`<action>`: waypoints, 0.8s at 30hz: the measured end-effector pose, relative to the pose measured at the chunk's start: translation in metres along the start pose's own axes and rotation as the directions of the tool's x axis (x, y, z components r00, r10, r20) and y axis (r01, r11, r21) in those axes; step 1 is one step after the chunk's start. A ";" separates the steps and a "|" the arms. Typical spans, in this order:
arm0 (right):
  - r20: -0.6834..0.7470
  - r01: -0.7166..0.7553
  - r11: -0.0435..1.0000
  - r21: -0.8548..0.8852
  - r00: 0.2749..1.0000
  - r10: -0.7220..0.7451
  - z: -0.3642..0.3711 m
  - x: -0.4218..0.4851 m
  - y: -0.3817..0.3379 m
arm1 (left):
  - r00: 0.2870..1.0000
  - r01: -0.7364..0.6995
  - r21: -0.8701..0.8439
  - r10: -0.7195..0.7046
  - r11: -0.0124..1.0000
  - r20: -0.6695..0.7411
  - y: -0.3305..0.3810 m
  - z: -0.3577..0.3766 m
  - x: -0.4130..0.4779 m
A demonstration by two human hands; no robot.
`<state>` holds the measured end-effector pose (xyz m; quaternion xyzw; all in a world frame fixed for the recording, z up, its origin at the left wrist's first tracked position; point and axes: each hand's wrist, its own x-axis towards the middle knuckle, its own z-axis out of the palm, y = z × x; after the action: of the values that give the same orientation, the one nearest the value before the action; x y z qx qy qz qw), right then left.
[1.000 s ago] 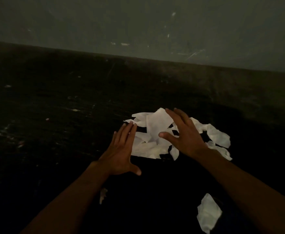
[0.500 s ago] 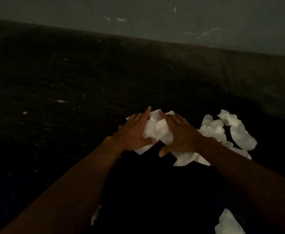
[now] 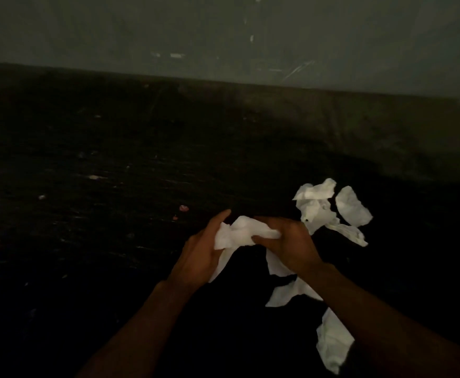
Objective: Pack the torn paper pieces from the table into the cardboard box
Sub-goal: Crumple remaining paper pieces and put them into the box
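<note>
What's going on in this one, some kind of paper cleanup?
A person is bunching up torn white paper on a dark table. The left hand and right hand both grip one crumpled wad between them. Several loose pieces lie to the right of the hands, and one more piece lies by the right forearm. No cardboard box is in view.
</note>
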<state>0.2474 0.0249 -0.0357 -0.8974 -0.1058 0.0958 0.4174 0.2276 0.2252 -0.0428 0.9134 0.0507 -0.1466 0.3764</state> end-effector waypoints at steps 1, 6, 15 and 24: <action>-0.015 -0.036 0.993 0.114 0.999 0.038 -0.008 -0.007 -0.005 | 1.000 -0.010 -0.123 0.013 0.992 0.018 0.000 -0.006 -0.006; -0.273 -0.088 0.991 0.105 0.955 0.114 -0.061 -0.038 -0.026 | 0.958 -0.255 -0.343 0.188 0.904 -0.216 0.018 -0.034 -0.041; -0.463 -0.040 0.994 0.101 0.882 0.083 -0.173 -0.115 -0.062 | 0.880 -0.456 -0.272 0.385 0.847 -0.278 0.137 -0.034 -0.090; -0.581 0.082 0.996 0.014 0.812 -0.059 -0.315 -0.239 0.007 | 0.792 -0.604 -0.160 0.564 0.781 -0.234 0.300 0.064 -0.161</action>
<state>0.1012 -0.2734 0.1781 -0.8712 -0.0050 -0.1957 0.4503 0.1208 -0.0308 0.1653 0.8438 -0.1869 0.0642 0.4989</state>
